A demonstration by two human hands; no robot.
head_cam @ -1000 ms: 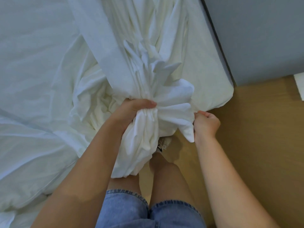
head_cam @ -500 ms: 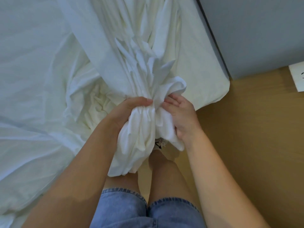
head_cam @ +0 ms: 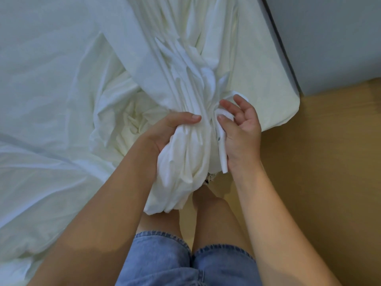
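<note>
A white bed sheet (head_cam: 181, 65) is gathered into a thick bunch (head_cam: 185, 162) at the corner of the bed. My left hand (head_cam: 165, 133) grips that bunch from the left, thumb across its top. My right hand (head_cam: 241, 133) is at the bunch's right side, palm turned up. Its fingers are loosely spread, and a white edge strip of the sheet (head_cam: 222, 153) lies across the palm under the thumb.
The mattress corner (head_cam: 274, 100) lies under the sheet, next to a grey wall panel (head_cam: 329, 38). Wooden floor (head_cam: 321, 162) runs along the right. My bare legs and denim shorts (head_cam: 185, 263) are below the bunch.
My right hand came in from the right, closed on the bunch beside my left hand, then opened its fingers and turned palm up. The bunch is drawn tighter.
</note>
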